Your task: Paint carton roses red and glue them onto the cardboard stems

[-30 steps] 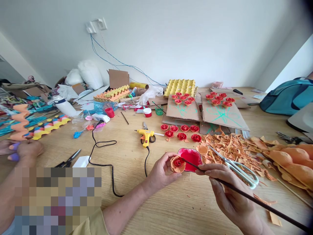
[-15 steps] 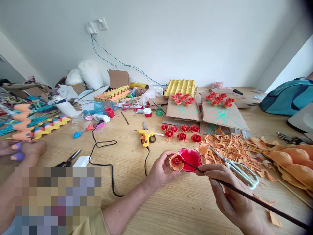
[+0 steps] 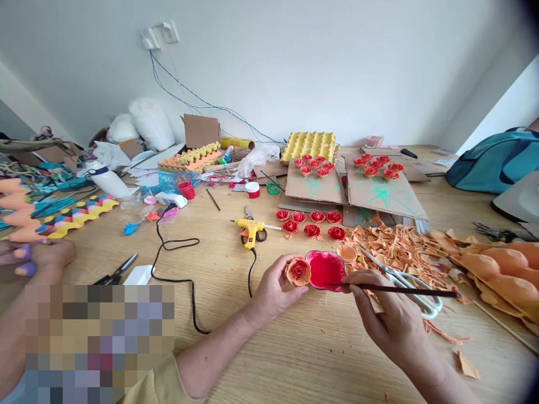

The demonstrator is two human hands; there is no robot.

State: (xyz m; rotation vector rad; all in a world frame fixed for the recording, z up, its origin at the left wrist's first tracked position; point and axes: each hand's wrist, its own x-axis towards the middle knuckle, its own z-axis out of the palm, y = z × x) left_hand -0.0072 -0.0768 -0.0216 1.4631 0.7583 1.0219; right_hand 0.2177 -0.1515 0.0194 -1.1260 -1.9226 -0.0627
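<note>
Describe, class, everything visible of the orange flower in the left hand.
The round orange flower looks like moulded pulp. Broad, cupped orange outer petals surround a tighter, red centre. The left hand holds it between thumb and fingers, open face towards the camera, beside the shallow dish of red paint. The slender dark paintbrush does not touch it.

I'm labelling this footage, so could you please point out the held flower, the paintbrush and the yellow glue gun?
Held flower (image 3: pixel 298 272): head view, on its reddish centre.
Paintbrush (image 3: pixel 406 289): head view, on its dark handle.
Yellow glue gun (image 3: pixel 251 228): head view, on its body.
</note>
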